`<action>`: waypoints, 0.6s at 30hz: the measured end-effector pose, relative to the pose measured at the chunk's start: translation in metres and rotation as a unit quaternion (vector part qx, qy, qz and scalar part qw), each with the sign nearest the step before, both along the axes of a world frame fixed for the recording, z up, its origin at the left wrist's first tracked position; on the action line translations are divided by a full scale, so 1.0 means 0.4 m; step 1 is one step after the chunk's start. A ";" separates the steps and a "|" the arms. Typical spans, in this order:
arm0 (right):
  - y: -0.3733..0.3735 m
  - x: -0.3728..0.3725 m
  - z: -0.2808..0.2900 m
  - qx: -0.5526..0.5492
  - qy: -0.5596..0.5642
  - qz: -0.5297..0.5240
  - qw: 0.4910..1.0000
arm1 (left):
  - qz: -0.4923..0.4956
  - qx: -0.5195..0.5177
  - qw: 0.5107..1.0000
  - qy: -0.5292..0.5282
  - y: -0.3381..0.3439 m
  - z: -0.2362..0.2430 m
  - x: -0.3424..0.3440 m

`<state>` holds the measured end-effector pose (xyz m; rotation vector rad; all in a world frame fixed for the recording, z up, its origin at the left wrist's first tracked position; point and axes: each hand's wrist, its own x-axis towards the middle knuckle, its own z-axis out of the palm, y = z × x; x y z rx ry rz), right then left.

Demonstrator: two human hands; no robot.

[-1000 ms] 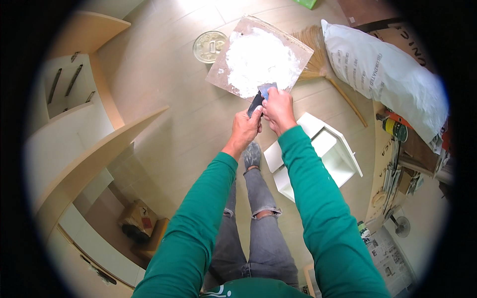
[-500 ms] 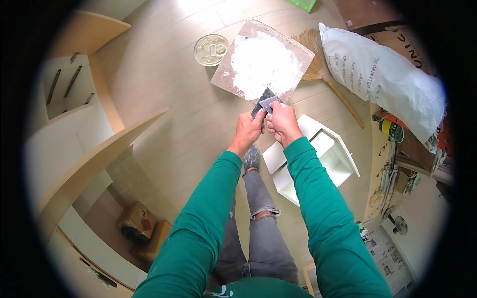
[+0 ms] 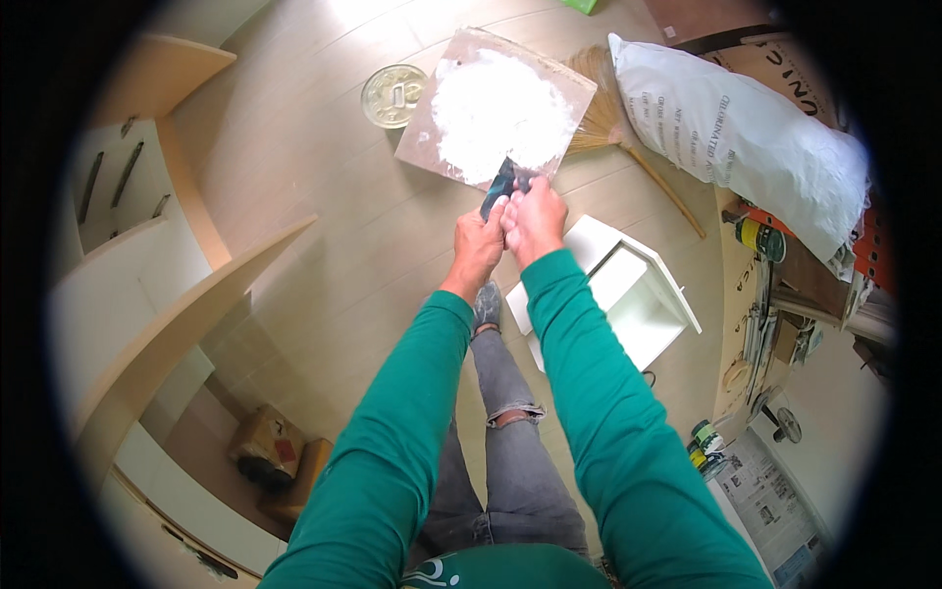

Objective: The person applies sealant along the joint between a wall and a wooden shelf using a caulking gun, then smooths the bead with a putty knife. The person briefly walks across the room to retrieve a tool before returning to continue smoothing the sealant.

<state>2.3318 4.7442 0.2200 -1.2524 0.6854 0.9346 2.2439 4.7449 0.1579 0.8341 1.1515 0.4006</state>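
A plank-patterned floor [image 3: 334, 147] spreads under everything, a wide stretch of it lying between the wood-edged cabinet [image 3: 196, 201] along its left edge and the person. On the floor's right side, a plump white sack [image 3: 741, 152] narrows the room. A straw broom [image 3: 595, 123] lies between that sack and the mixing board, its stick slanting toward the near right. Nearer, a white open-topped drawer box [image 3: 591, 245] sits just beside the right forearm. The square mixing board [image 3: 420, 140] has one corner pointing left and bears white paste [image 3: 502, 113], spread almost to its near edge. A round tin [image 3: 392, 96] stands just beside its left edge. The left hand [image 3: 476, 243] has its grip closed around a dark scraper [image 3: 499, 187], the blade over the board's near edge. Beside it, the right hand's [image 3: 535, 214] grip is closed too, apparently on a second scraper [image 3: 523, 182], mostly hidden by the fingers.
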 end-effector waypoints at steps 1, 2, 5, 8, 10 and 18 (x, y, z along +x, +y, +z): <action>-0.026 -0.024 0.007 -0.031 -0.003 0.020 0.999 | 0.012 0.012 1.000 -0.024 -0.004 0.003 0.000; -0.039 -0.035 0.010 -0.061 -0.006 0.041 0.997 | -0.002 0.008 1.000 -0.012 0.001 0.004 0.000; -0.043 0.010 0.007 -0.055 -0.028 0.052 0.997 | -0.016 -0.027 1.000 -0.004 0.001 0.012 0.002; -0.018 0.031 0.002 -0.046 -0.018 0.051 0.997 | 0.011 -0.038 0.999 -0.022 0.001 0.006 0.020; -0.047 0.003 0.016 -0.075 -0.010 0.086 0.993 | -0.013 -0.012 1.000 0.013 0.002 0.008 0.008; -0.023 -0.008 0.023 -0.055 -0.002 0.047 0.997 | 0.017 0.010 0.999 -0.025 0.005 0.027 0.021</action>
